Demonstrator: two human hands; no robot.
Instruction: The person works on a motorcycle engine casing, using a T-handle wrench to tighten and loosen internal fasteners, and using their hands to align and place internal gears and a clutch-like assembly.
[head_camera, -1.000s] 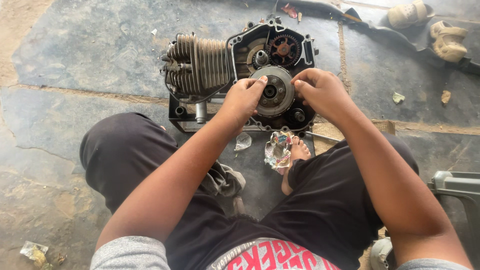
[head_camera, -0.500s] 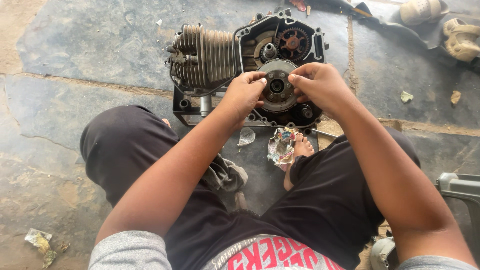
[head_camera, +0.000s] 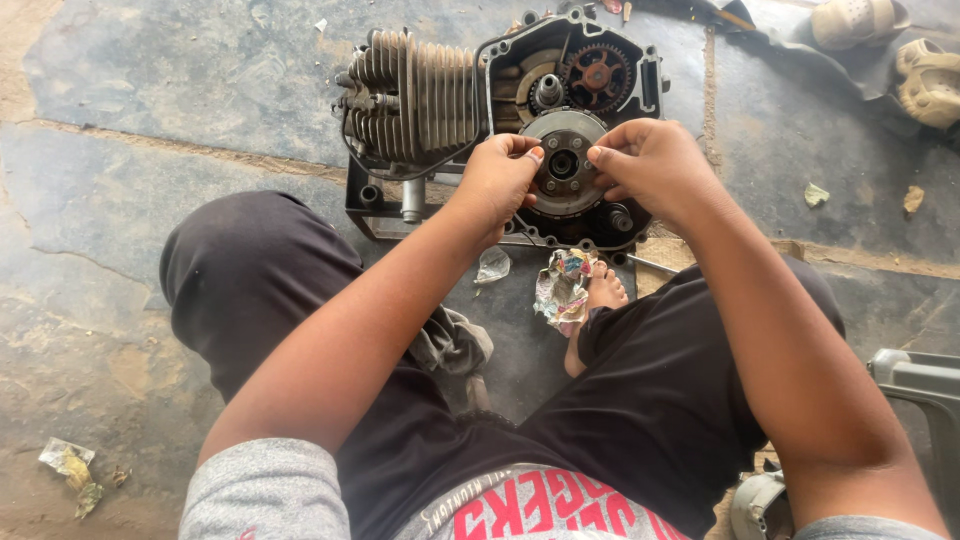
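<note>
Down on the cracked grey stone floor (head_camera: 180, 110), seen from the head camera, sits a grimy dark motorcycle engine with silver cooling fins (head_camera: 425, 100) and its side cover off, right in front of the seated person's knees. Both hands are at the round grey metal clutch plate (head_camera: 563, 150) in the middle of the open casing. Left hand (head_camera: 498, 180) is on the plate's left edge, fingers curled in and pinching at the rim; right hand (head_camera: 648, 165) is on the right edge, fingertips bent in toward the plate's hub, so both are gripping it rather than hanging loose. Can't tell if anything small is pinched between the fingers. Just above the plate there's a dark toothed gear with a reddish centre (head_camera: 597, 72), still inside the casing. Below the engine, between the legs in black trousers, a crumpled multicoloured rag (head_camera: 560, 288) lies beside a bare foot (head_camera: 600, 295), and a scrap of clear plastic (head_camera: 492, 265) is just left of it. Top right corner of the floor has a pair of beige sandals (head_camera: 925, 80). Bottom left corner has some crumpled litter (head_camera: 68, 465).
</note>
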